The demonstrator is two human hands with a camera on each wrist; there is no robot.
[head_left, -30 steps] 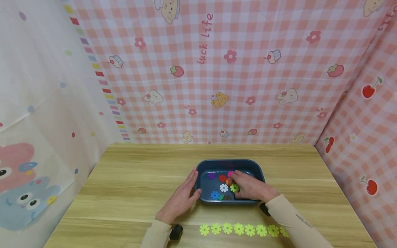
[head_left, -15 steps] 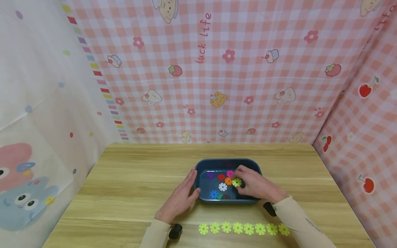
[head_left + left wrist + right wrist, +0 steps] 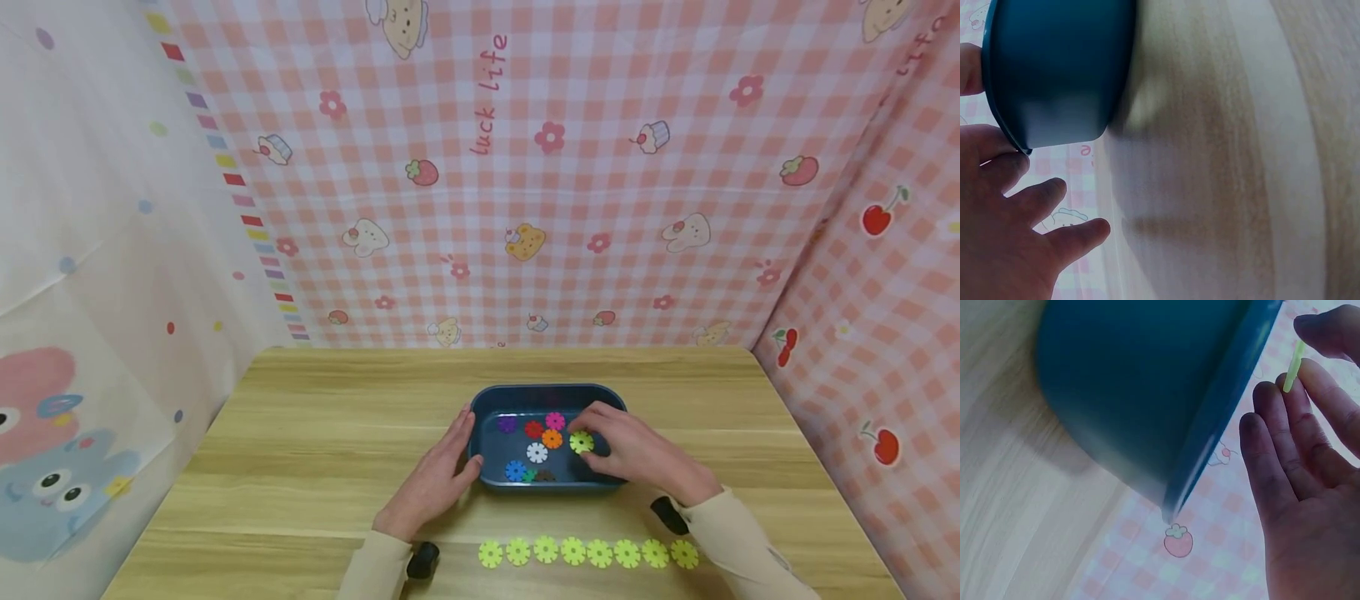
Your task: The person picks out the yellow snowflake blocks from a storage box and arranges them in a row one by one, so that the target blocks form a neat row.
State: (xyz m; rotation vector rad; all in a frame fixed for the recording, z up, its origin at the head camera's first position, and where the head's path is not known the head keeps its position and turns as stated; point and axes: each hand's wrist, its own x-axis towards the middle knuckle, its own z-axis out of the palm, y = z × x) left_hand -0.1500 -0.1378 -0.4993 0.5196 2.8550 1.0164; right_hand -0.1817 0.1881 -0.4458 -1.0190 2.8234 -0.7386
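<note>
My right hand [image 3: 637, 446] pinches a yellow-green snowflake disc [image 3: 581, 442] above the right part of a dark blue plastic bin [image 3: 551, 487]. In the right wrist view the disc [image 3: 1294, 365] appears edge-on between thumb and fingers, beside the rim. The left hand [image 3: 435, 483] rests against the bin's left end with fairly straight fingers; in the left wrist view its fingertips touch the rim, and the other fingers [image 3: 1079, 240] are spread. Inside the bin lie loose discs, among them white [image 3: 537, 452], orange [image 3: 552, 438], red [image 3: 533, 429], pink [image 3: 555, 421], purple [image 3: 507, 424] and blue [image 3: 515, 471].
A row of several yellow-green discs [image 3: 573, 551] lies on the wooden table [image 3: 337, 433] in front of the bin. Green [image 3: 529, 476] and brown [image 3: 546, 476] discs sit by the bin's near wall. A checked cloth [image 3: 450, 208] hangs behind the table.
My right hand has drawn back to the right and slightly up, bringing the yellow-green disc away from the other discs. The left hand stays at the bin's left end.
</note>
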